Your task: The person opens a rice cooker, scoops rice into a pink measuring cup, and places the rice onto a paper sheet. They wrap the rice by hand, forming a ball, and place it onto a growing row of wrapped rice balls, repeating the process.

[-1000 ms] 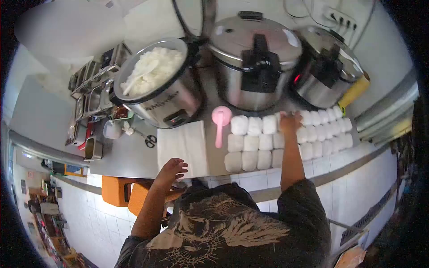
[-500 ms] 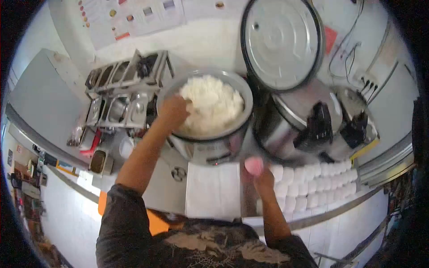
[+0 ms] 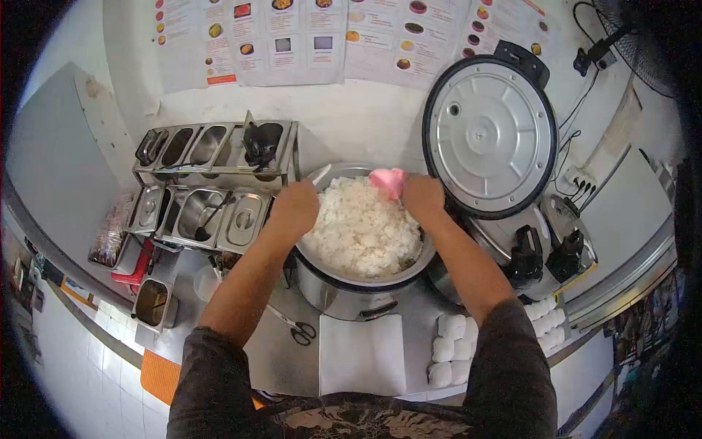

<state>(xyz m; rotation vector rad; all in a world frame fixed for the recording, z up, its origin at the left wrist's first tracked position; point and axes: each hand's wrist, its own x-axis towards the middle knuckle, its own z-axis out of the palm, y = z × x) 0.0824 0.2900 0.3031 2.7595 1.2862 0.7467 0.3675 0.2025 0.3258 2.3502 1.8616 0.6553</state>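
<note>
Rice cooker (image 3: 344, 296) rim: left hand (image 3: 296, 206) grip clamped on paddle (image 3: 319, 174), right hand (image 3: 422, 197) on pink scoop (image 3: 387, 181).

I count two hands, left hand (image 3: 296, 206) and right hand (image 3: 423, 197), over one open rice cooker (image 3: 363, 289), one pink scoop (image 3: 387, 181), one raised lid (image 3: 490, 137), one pair of scissors (image 3: 296, 331), one white paper sheet (image 3: 363, 354) and two closed cookers (image 3: 545, 245)

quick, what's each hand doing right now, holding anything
left hand: closed on the white rice paddle at the rice cooker's rim.
right hand: closed on the pink scoop over the cooked rice.
</note>
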